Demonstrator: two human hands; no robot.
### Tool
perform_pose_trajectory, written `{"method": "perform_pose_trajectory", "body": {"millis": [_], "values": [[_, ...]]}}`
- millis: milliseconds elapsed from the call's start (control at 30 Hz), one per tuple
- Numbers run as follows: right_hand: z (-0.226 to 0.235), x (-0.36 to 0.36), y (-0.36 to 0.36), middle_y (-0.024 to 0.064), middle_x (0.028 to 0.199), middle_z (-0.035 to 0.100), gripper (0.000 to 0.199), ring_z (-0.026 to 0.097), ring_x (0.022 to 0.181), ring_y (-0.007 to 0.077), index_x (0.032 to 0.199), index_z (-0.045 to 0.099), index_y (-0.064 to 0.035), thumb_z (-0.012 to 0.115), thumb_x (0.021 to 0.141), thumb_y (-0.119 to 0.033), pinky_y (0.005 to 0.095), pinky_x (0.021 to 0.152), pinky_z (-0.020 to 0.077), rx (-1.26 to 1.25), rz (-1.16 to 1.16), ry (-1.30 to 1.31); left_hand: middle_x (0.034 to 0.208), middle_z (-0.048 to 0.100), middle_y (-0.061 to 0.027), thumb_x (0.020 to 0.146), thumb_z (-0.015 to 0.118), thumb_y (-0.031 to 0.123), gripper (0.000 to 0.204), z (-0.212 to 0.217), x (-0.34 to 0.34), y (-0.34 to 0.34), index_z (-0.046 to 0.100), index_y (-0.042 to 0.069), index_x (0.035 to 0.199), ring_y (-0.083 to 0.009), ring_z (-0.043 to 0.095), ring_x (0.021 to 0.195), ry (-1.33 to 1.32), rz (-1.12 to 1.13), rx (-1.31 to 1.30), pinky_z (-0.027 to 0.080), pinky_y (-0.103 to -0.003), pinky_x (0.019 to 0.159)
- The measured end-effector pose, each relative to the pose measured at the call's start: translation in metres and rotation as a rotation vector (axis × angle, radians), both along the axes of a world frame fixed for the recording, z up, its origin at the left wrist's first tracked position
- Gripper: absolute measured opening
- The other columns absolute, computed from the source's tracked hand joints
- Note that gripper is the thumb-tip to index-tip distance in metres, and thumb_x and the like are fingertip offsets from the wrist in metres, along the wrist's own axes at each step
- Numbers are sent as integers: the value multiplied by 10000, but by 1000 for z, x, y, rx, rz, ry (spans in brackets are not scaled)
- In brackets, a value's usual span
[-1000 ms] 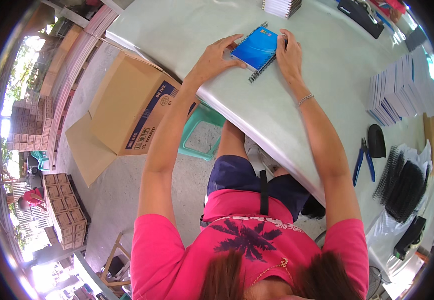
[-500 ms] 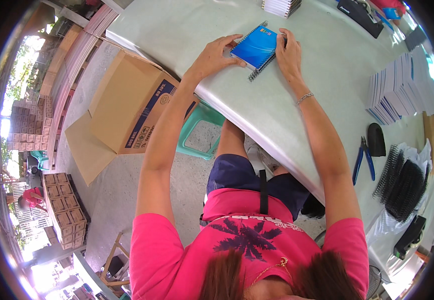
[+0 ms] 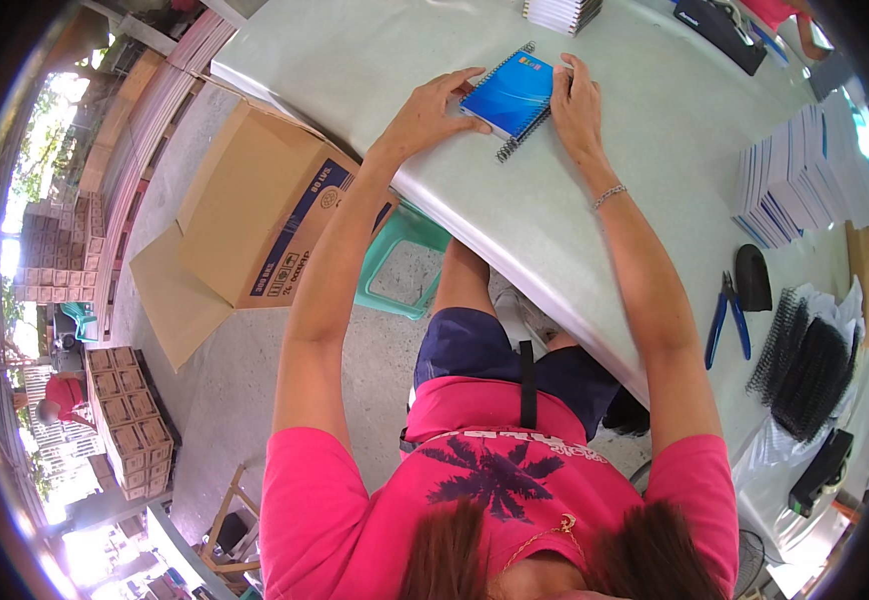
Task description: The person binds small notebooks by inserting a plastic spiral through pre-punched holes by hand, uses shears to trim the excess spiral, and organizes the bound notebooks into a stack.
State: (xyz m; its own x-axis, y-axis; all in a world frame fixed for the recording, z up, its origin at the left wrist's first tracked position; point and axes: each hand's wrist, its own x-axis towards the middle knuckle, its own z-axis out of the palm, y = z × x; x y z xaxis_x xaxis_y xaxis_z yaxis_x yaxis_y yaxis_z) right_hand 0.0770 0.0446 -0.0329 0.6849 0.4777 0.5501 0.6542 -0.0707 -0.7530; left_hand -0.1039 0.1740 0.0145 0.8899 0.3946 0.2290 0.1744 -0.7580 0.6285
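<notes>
I see a small notebook point(image 3: 513, 93) with a glossy blue cover lying flat on the pale, matte surface point(image 3: 595, 230), at 12 o'clock in the head view. A black wire spiral coil point(image 3: 523, 133) runs along its near edge and juts past the corner.

Left hand point(image 3: 433, 110): palm down at the notebook's 9 o'clock side, fingers spread, fingertips pressing the cover's corner. The grip is a flat press, not a closed fist.

Right hand point(image 3: 575, 105): resting at the notebook's 3 o'clock edge, fingers extended along the coil side and touching it. Whether it pinches the coil I cannot tell. A thin bracelet point(image 3: 610, 195) circles the wrist.

At 2 o'clock, a row of white-edged booklets point(image 3: 785, 185) stands stacked upright. At 3 o'clock lie blue-handled pliers point(image 3: 727, 318) beside a dark rounded object, then a loose heap of black spiral coils point(image 3: 805, 365), bristly in texture. Another booklet stack point(image 3: 563, 14) sits at 12 o'clock, beyond the notebook.

At 9 o'clock, on the concrete floor, an open brown cardboard box point(image 3: 255, 215) leans against a green plastic stool point(image 3: 400, 265).
</notes>
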Motion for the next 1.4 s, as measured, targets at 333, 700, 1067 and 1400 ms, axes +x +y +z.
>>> {"method": "perform_pose_trajectory", "body": {"millis": [333, 700, 1067, 1400], "values": [[-1, 6, -1, 179, 893, 695, 325, 590, 859, 337, 1225, 562, 21, 483, 1017, -216, 446, 932, 406, 5, -1, -6, 1209, 647, -138, 713, 851, 359, 816, 0, 4, -4, 508, 183, 1432, -267, 609, 1106, -42, -45, 35, 479, -399, 960], [-4, -7, 4, 184, 915, 688, 340, 585, 904, 356, 1239, 552, 29, 510, 1003, -211, 466, 923, 411, -4, 12, 12, 1231, 637, -167, 743, 828, 377, 817, -4, -11, -5, 474, 186, 1455, -307, 605, 1127, -70, -32, 70, 474, -403, 963], [11, 9, -41, 264, 1258, 565, 469, 486, 1207, 438, 1324, 513, -17, 628, 930, -243, 520, 1037, 378, 23, -78, 13, 1266, 612, -196, 767, 839, 204, 909, -28, 7, -3, 341, 103, 1521, -298, 588, 1187, -180, -17, -102, 447, -394, 1037], [204, 14, -302, 124, 1057, 644, 256, 612, 997, 308, 1109, 675, -80, 618, 943, -266, 411, 861, 481, 18, -715, -845, 1269, 545, -184, 920, 679, 103, 701, -15, -22, -13, 317, 101, 1520, -273, 554, 1173, -409, 281, -279, 438, -396, 1030]]}}
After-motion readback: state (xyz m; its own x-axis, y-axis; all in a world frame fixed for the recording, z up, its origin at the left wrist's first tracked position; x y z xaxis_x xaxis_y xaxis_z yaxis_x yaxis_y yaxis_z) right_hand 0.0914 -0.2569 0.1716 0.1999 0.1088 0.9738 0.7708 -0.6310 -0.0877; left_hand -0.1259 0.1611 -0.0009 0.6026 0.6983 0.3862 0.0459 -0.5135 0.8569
